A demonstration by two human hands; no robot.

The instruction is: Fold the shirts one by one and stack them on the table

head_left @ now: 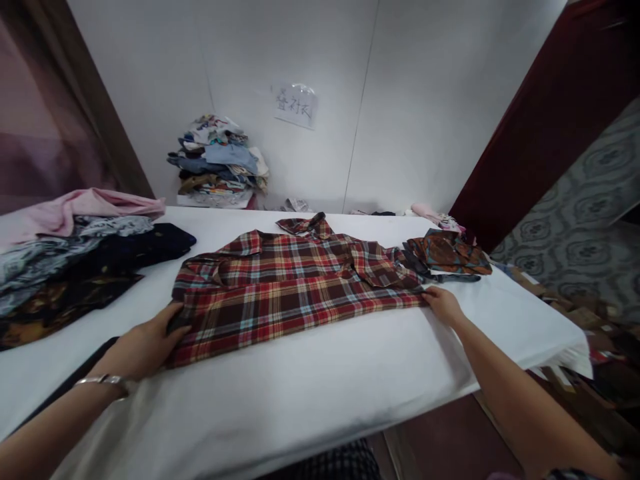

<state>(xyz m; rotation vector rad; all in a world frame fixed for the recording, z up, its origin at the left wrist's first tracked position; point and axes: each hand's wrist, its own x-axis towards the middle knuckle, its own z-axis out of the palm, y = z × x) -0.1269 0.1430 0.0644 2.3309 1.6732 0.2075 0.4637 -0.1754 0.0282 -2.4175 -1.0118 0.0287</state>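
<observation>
A plaid shirt (pixel 280 300) in red, brown, yellow and light blue lies on the white-covered table (pixel 320 393). Its near part is folded over toward the collar (pixel 305 225), which points to the wall. My left hand (pixel 150 340), with a silver bracelet at the wrist, grips the shirt's near left corner between thumb and fingers. At the opposite end, my right hand (pixel 443 305) pinches the right edge of the fold. The cloth stretches fairly flat between both hands.
Loose garments, a pink one (pixel 90 207) on top, lie at the left. Folded patterned clothes (pixel 445 253) sit at the right. A tall clothes pile (pixel 220 160) stands by the wall, below and left of a paper sign (pixel 295 105). Boxes (pixel 585 320) fill the floor at right.
</observation>
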